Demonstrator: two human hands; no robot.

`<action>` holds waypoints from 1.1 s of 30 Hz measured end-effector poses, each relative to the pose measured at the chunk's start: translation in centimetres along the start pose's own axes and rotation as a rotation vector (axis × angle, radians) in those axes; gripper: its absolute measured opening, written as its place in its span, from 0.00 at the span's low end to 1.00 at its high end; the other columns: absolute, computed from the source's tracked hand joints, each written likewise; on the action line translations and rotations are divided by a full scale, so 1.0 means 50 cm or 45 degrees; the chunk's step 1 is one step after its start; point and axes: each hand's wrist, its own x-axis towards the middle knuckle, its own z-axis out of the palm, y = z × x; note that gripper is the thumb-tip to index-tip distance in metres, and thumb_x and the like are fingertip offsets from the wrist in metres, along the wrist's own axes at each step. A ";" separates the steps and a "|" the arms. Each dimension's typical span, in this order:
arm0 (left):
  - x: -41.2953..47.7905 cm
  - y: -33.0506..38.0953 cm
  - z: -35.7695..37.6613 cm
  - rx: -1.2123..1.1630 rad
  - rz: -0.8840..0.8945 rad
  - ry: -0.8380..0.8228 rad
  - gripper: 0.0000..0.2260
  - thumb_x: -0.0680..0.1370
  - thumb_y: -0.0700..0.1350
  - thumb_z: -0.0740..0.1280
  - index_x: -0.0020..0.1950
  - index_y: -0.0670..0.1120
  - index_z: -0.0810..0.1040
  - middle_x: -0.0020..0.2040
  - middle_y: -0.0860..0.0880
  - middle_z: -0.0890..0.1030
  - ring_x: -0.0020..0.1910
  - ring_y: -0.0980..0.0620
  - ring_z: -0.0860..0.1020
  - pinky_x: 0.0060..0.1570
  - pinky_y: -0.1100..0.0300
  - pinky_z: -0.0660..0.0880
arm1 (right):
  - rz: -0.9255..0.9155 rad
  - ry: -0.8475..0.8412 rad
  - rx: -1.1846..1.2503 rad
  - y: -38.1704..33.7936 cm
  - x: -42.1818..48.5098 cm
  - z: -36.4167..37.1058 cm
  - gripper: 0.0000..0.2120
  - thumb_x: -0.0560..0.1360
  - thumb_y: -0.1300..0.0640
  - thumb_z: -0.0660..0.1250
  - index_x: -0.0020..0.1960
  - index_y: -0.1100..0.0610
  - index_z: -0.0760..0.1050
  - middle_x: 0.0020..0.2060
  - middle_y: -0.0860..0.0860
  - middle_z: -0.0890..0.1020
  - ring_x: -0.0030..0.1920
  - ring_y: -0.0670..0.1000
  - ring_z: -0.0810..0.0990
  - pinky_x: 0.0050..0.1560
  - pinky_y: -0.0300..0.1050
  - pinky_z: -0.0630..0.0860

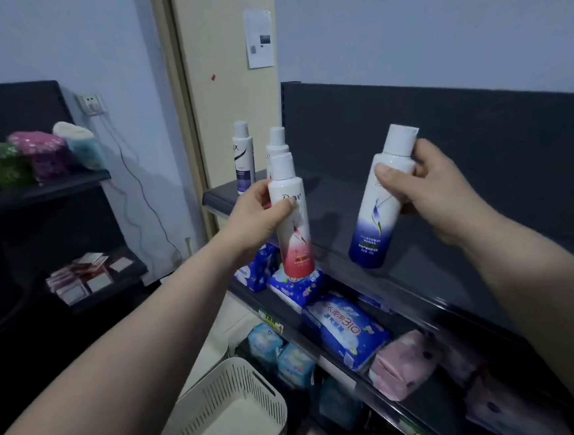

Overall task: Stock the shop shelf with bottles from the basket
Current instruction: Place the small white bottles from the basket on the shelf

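Red-based bottle [296, 247] gripped upright, left hand [254, 216]; blue-based bottle [375, 224] gripped tilted, right hand [438, 188].

pale blue wall [434, 17]; cream door frame [224, 95]; wall socket [91, 104]; dim light

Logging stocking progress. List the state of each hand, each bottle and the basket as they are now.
left hand: gripping the pink bottle.
pink bottle: capped, upright, held off the shelf.
right hand: gripping the blue bottle.
blue bottle: capped, tilted, held in the air.
far bottle: capped, standing on the top shelf.
near bottle: capped, upright, base hidden.
basket: upright, no bottle in its visible part.
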 end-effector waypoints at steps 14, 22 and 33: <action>0.165 -0.025 -0.019 0.135 0.082 -0.118 0.17 0.74 0.43 0.70 0.62 0.46 0.72 0.53 0.46 0.80 0.52 0.52 0.79 0.49 0.61 0.77 | 0.076 -0.005 -0.112 0.089 0.169 0.044 0.14 0.68 0.54 0.76 0.50 0.47 0.75 0.46 0.48 0.84 0.49 0.50 0.83 0.54 0.57 0.80; 0.233 -0.026 0.004 0.119 0.115 -0.256 0.15 0.76 0.35 0.68 0.60 0.44 0.71 0.49 0.49 0.81 0.48 0.54 0.79 0.55 0.58 0.77 | 0.076 -0.021 -0.297 0.114 0.180 0.053 0.17 0.67 0.53 0.75 0.51 0.45 0.72 0.45 0.44 0.83 0.49 0.50 0.82 0.55 0.56 0.79; 0.272 -0.027 -0.003 -0.038 0.075 -0.338 0.16 0.75 0.33 0.68 0.61 0.42 0.70 0.48 0.48 0.82 0.50 0.51 0.79 0.57 0.55 0.76 | 0.104 -0.084 -0.363 0.120 0.186 0.062 0.27 0.57 0.38 0.76 0.52 0.42 0.72 0.47 0.44 0.82 0.50 0.46 0.82 0.55 0.53 0.79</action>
